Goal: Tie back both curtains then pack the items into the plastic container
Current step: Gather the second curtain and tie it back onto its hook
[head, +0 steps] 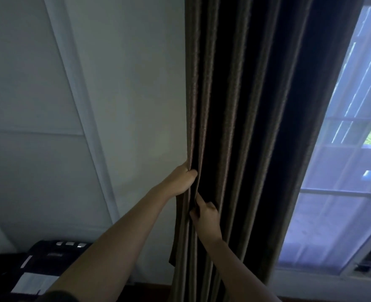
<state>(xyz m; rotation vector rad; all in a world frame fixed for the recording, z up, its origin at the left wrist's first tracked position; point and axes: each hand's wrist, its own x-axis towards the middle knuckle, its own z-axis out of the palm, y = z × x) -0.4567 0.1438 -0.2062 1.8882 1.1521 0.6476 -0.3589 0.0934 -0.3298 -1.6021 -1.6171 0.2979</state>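
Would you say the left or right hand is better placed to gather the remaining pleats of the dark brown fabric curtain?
Probably the right hand: it pinches the dark brown curtain nearer the loose window-side pleats, while the left hand grips the wall-side edge.

Dark brown curtain (234, 127), plain with shadowed folds; white wall (125, 83) beside it; pale sheer curtain (332, 203) glowing bluish; black device (38, 262) with white labels.

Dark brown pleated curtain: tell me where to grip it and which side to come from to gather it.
Probably grip the dark brown pleated curtain level with the left hand that holds its wall-side edge. Bring the right hand from the window side: the pleats hang vertical and loose, so they should stack towards the wall.
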